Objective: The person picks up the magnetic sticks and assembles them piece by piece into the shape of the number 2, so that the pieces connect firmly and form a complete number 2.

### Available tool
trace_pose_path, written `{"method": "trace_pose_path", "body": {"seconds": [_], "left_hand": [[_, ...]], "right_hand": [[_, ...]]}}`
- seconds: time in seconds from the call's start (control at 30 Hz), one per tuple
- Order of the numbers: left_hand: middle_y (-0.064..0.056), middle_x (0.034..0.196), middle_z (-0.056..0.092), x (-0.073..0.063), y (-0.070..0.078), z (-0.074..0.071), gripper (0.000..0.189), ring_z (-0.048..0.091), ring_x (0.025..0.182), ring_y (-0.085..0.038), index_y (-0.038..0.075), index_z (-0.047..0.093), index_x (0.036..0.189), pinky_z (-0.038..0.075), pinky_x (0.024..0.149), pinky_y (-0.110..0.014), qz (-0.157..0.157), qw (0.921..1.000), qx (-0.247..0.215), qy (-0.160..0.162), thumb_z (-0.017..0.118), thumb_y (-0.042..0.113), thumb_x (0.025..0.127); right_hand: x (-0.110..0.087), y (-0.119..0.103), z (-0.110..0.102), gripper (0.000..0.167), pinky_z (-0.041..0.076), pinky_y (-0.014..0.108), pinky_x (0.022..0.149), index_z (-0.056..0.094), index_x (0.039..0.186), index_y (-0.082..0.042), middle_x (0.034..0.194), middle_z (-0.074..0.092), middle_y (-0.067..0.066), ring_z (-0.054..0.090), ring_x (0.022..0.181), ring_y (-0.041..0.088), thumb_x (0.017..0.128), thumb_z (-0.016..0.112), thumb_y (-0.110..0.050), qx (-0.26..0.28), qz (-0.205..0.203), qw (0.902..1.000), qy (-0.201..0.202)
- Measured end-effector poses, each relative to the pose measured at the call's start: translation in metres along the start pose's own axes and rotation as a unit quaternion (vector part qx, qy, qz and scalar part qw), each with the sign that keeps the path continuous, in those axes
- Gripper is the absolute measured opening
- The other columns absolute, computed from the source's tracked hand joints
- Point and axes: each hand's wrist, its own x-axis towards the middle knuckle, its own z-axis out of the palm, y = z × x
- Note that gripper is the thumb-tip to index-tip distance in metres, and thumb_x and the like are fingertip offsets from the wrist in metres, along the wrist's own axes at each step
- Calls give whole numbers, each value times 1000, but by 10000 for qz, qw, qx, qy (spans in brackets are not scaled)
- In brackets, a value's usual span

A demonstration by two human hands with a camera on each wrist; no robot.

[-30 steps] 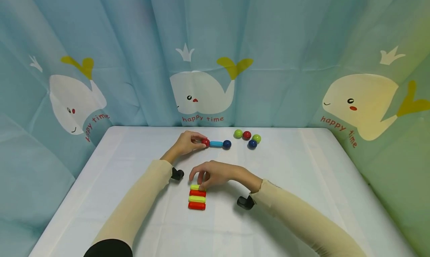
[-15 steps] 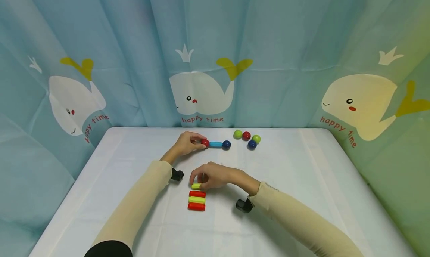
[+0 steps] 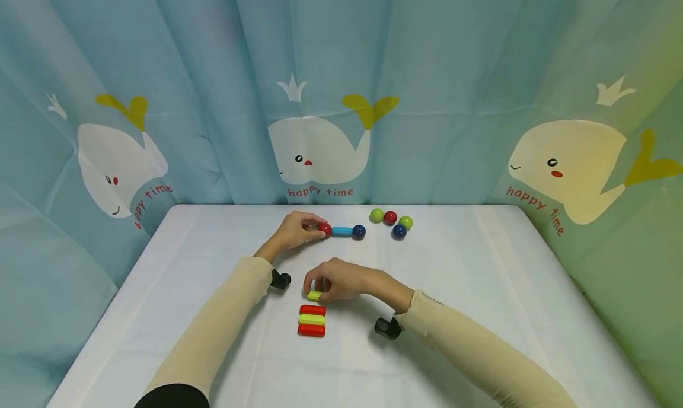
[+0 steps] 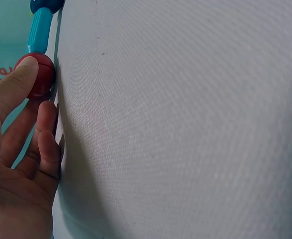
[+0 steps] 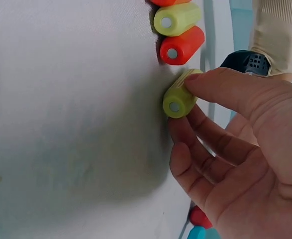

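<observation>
Near three rods [image 3: 312, 319], the right hand [image 3: 341, 279] pinches a yellow rod [image 5: 178, 98].

The sleeved left forearm [image 3: 216, 325] is angled forward and inward, the left hand [image 3: 295, 229] stretched farther out, its grip formed by thumb and fingers. The sleeved right forearm [image 3: 475, 346] is slanted leftward; the right hand [image 3: 341, 279] is held nearer, fingers bent downward in a pinch.

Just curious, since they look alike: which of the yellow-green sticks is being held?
The yellow-green stick pinched by the right hand; the other yellow-green stick lies between two red sticks.
</observation>
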Motion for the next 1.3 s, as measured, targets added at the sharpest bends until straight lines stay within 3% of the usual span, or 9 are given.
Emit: {"method": "trace_pose_path", "body": {"seconds": [0.33,0.5,0.67,0.87,1.0,1.3], "left_hand": [[-4,116,75,-2,3,1,33,67,97,-18,11,77,121,55,90,-36,-18,10000,27,9,82,22,90],[-3,115,76,-1,1,2,33,67,96,-17,12,77,121,54,89,-34,-55,10000,23,27,82,22,90],[-3,115,76,-2,1,3,33,67,96,-17,12,77,121,54,89,-34,-94,9999,-5,43,82,22,90],[-4,116,75,-3,3,2,34,68,98,-18,11,77,121,55,91,-37,-102,9999,-98,40,83,22,89],[-5,116,75,-3,2,3,34,69,98,-19,12,77,121,55,91,-37,-116,9998,-148,43,83,21,89],[-3,117,75,-2,0,4,34,67,98,-19,12,77,122,55,92,-35,-153,9998,-109,39,83,21,89]], "right_hand": [[-5,4,3,21,52,22,79,71,107,-14,97,71,2,64,81,11,90,77,-3,90,112,9996,232],[-14,15,3,22,53,25,78,72,106,-15,95,70,1,63,81,12,89,76,-2,497,204,9960,718],[-27,27,4,23,55,28,79,72,107,-13,95,71,2,65,83,14,88,74,0,1004,316,9855,1327],[-42,36,3,23,56,31,78,71,111,-11,100,72,7,67,91,22,90,73,-1,1726,587,9622,2024],[-54,41,2,24,55,30,70,71,113,-8,102,71,11,67,87,23,90,74,-2,2145,902,9406,2472],[-77,55,4,26,59,40,67,69,118,-6,106,69,16,68,84,23,93,73,-4,2729,1540,8916,3268]]}}
